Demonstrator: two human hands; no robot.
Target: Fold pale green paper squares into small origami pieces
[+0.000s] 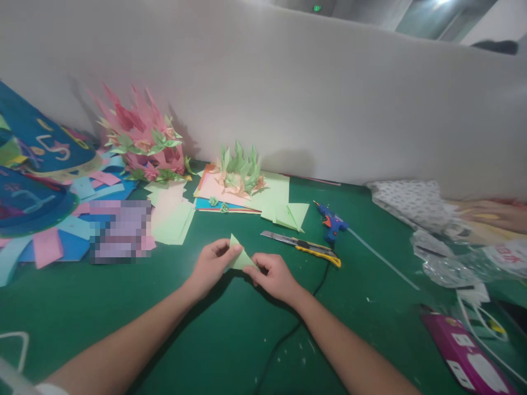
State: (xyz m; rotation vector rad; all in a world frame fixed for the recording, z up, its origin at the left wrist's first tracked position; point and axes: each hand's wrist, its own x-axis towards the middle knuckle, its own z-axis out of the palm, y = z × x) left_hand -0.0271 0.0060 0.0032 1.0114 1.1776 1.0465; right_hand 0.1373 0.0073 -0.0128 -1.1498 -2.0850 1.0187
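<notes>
Head view shows us a small pale-green paper triangle (241, 261) raised just above the dark-green tabletop (197, 351), near the middle, between our two hands. Our left hand (212, 264) is nearly closed, thumb over curled fingers, pinching the paper's left edge; our right hand (274, 274) pinches its lower right corner the same way, the other fingers tucked loosely. Gripping opposite sides probably keeps so light a sheet taut and lets both thumbs press on it. To the right lies a yellow-handled snap-off cutter (308, 247), its long metal blade pointing left, and just beyond it a blue-and-orange glue gun (330, 222); we judge both sit there to be within easy reach of the right hand. On the far side, a green paper crown with peach flowers (241, 170) stands on stacked coloured sheets (276, 189), perhaps to spare working room nearer us. Loose pale-green and pink paper pieces (173, 216) lie left of it, presumably handy for the left hand.
</notes>
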